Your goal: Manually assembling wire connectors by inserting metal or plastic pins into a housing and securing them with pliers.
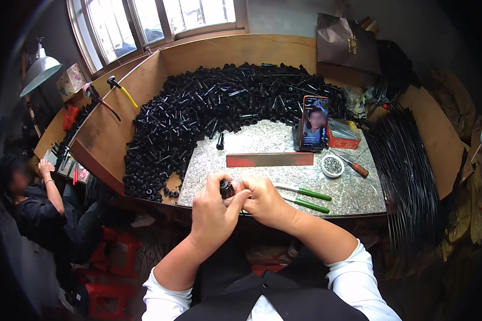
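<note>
Both my hands meet over the front edge of a speckled stone slab (209, 166). Wrapped in the fingers of my left hand (211, 211) is a short black ribbed tube (227, 189), its round end facing up. My right hand (268, 200) is closed in a pinch against the tube's right side; what its fingertips grip is too small to make out. Just right of it lies a pair of green-handled pliers (311, 193), the jaw end hidden behind my right hand. A flat dark bar with reddish patches (269, 160) rests beyond my hands.
A heap of black tubular parts (214, 96) curves behind the slab. A phone (307, 136) stands upright near a white cup of small metal bits (332, 166) and a screwdriver (358, 169). Long black rods (407, 166) fill the right side. Another person (32, 198) sits at left.
</note>
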`<act>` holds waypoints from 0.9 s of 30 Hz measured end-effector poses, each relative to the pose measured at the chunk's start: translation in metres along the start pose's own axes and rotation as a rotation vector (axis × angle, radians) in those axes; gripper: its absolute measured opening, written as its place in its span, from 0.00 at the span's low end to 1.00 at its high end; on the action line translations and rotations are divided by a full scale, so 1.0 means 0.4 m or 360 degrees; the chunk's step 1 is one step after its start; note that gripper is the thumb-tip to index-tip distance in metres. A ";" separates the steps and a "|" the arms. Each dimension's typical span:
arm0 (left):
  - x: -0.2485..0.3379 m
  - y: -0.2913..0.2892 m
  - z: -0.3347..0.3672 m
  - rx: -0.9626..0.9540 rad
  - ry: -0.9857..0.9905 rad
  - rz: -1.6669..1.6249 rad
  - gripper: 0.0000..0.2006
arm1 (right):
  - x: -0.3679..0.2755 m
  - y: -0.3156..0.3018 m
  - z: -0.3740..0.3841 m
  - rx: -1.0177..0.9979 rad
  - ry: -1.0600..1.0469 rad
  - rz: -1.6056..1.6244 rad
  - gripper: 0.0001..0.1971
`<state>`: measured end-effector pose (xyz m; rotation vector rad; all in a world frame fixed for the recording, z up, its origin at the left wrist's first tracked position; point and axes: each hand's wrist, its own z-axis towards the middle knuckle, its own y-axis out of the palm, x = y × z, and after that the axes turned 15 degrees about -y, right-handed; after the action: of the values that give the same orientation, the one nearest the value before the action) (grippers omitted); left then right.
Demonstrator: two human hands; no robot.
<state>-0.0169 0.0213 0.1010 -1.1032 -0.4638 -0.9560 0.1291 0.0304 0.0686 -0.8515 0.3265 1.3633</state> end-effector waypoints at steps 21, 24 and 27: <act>-0.109 0.079 -0.036 0.0033 -0.0155 -0.0811 0.15 | 0.004 -0.101 -0.148 -0.0233 -0.0033 -0.0724 0.12; -0.130 0.078 -0.024 -0.0088 -0.0317 -0.0993 0.09 | 0.031 -0.162 -0.188 -0.0415 -0.0040 -0.1258 0.13; -0.153 0.072 -0.019 -0.0232 -0.0350 -0.0965 0.07 | 0.043 -0.202 -0.222 -0.0526 0.0033 -0.1487 0.14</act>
<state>-0.0269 0.0433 0.0375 -1.2310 -0.9551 -1.4180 0.2320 -0.0168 0.0251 -1.0969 -0.2817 0.5305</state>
